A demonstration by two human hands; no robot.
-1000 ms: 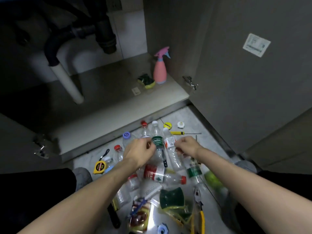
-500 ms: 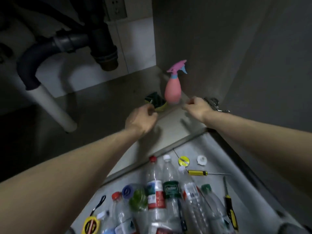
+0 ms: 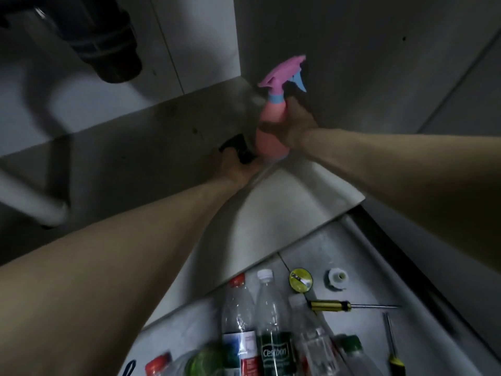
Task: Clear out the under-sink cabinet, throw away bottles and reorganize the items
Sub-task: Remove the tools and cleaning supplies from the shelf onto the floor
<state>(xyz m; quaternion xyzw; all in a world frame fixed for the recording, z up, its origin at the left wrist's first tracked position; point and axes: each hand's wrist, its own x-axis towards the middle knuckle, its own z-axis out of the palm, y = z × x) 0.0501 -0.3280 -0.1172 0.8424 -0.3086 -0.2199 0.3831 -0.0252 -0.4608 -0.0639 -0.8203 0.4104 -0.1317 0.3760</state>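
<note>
A pink spray bottle point(image 3: 271, 123) with a pink and blue trigger head stands at the right back of the cabinet floor point(image 3: 151, 147). My right hand point(image 3: 294, 126) grips its body from the right. Just left of it lies a dark sponge point(image 3: 238, 149); my left hand point(image 3: 235, 169) holds it from below, fingers partly hidden in shadow. Several clear plastic bottles point(image 3: 271, 321) with red, white and green caps lie on the floor tiles in front of the cabinet.
A black drain pipe point(image 3: 108, 47) hangs at the upper left, and a white pipe point(image 3: 40, 210) meets the cabinet floor at the left. Two yellow-handled screwdrivers point(image 3: 336, 305), a yellow round disc point(image 3: 300, 280) and a white fitting point(image 3: 337, 278) lie on the tiles.
Both hands left the bottles on the tiles and reached into the cabinet. The right hand took hold of the spray bottle, the left hand took the sponge. The camera moved closer.
</note>
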